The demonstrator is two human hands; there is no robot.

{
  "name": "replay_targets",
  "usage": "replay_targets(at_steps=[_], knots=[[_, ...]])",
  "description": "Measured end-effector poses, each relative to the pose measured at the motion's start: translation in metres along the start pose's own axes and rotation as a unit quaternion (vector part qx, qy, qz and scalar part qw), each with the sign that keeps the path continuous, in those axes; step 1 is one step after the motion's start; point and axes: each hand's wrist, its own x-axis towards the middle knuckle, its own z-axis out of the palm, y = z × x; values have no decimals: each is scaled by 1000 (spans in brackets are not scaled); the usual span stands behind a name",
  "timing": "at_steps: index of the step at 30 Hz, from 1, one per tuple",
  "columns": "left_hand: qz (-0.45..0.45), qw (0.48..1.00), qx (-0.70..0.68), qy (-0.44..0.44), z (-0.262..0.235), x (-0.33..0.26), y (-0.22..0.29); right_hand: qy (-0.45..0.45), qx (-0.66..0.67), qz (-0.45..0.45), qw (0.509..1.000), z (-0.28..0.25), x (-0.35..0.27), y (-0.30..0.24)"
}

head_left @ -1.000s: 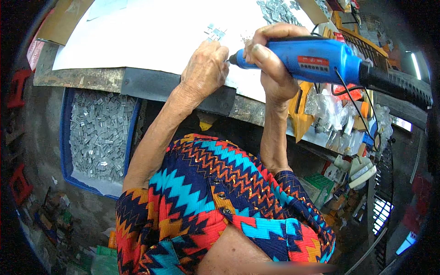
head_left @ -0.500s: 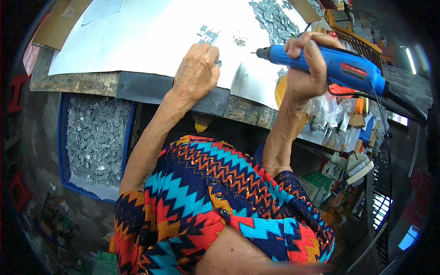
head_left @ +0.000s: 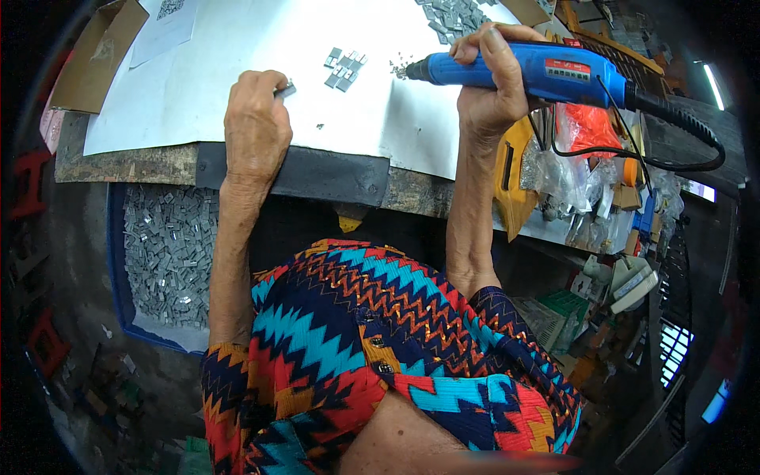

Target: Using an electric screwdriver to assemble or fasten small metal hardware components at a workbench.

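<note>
A small grey metal part is pinched between the thumb and fingers of my left hand, low over the white sheet near the table's front edge. My right hand is wrapped round a blue electric screwdriver, which lies level and points left. Its tip reaches a small scatter of tiny screws. Between the two hands lies a loose cluster of grey metal parts. One small speck-like piece rests nearer the front edge.
More grey parts are heaped at the back. A blue-rimmed bin full of similar parts stands below the table at left. A cardboard box sits at the far left. Plastic bags and the screwdriver's cable are at right.
My left hand has moved left, away from the cluster, with a grey part now showing in its fingers. The screwdriver has moved left and away from me, its tip now at the screws.
</note>
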Motion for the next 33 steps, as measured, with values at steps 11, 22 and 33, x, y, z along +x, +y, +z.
replay_targets(at_steps=[11,22,33], knots=[[13,998,-64,17,17,-1,20,19,-9,33,999,-9,-4,8],[75,984,-140,-77,59,4,52,12,33,40,999,4,-17,-30],[80,978,-187,-57,61,3,47,25,102,67,992,1,-18,-38]])
